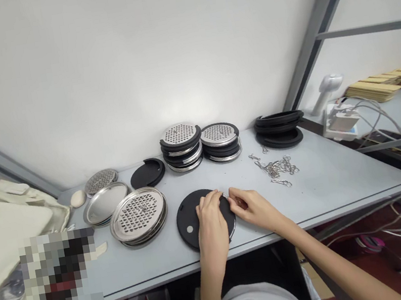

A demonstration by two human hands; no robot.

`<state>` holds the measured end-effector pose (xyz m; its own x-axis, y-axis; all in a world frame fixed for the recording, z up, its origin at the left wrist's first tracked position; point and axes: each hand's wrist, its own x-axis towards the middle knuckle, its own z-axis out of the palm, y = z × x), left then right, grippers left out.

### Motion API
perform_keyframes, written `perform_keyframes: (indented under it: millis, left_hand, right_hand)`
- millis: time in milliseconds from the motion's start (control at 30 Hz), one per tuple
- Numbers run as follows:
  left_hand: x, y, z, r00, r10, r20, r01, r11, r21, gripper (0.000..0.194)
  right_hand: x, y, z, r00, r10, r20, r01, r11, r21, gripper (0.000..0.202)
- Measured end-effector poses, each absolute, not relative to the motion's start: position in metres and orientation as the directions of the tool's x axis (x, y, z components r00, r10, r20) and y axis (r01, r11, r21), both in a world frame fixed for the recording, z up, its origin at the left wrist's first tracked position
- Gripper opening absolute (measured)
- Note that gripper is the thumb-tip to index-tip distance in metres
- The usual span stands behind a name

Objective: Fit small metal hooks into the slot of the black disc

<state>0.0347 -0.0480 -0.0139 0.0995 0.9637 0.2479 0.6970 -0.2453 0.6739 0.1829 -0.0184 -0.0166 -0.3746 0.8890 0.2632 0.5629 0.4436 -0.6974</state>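
Note:
A round black grater holder (188, 218), with a pale dot on its face, lies on the table in front of me. My left hand (212, 219) rests across its top, fingers together and bent over the far edge, holding it. At that edge, my right hand (250, 205) pinches a small metal clip (225, 195), mostly hidden by the fingers. To the right lies a loose pile of metal snap hooks (276, 168). Left of the holder are stacked metal grater plates (138, 214) and a plain metal dish (105, 202).
Against the wall stand two stacks of graters in black holders (182, 148) (221, 141), a black holder (147, 173) and several black rings (280, 131). A cream bag (8, 223) sits left. Cables (379, 115) and wooden pieces (373, 89) are right.

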Motion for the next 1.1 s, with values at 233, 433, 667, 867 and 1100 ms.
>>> perform_keyframes:
  millis: [233, 433, 667, 867, 1100]
  left_hand:
    - [0.034, -0.045, -0.012, 0.039, 0.959, 0.279, 0.695, -0.227, 0.683, 0.033]
    - [0.033, -0.046, -0.010, 0.036, 0.948, 0.317, 0.646, -0.264, 0.716, 0.024]
    - [0.037, -0.055, -0.005, 0.036, 0.956, 0.293, 0.646, -0.246, 0.723, 0.024]
    - [0.039, -0.057, -0.003, 0.033, 0.963, 0.266, 0.662, -0.221, 0.716, 0.025]
    - [0.035, -0.050, 0.009, 0.125, 0.966, 0.228, 0.769, -0.240, 0.593, 0.023]
  right_hand:
    - [0.184, -0.018, -0.017, -0.351, 0.897, 0.268, 0.515, 0.423, -0.745, 0.021]
    - [0.183, -0.017, -0.016, -0.350, 0.905, 0.242, 0.504, 0.399, -0.766, 0.021]
    - [0.183, -0.015, -0.017, -0.376, 0.899, 0.224, 0.550, 0.411, -0.727, 0.021]
    - [0.182, -0.015, -0.017, -0.405, 0.888, 0.217, 0.586, 0.435, -0.684, 0.022]
    - [0.183, -0.015, -0.016, -0.415, 0.884, 0.214, 0.576, 0.438, -0.690, 0.025]
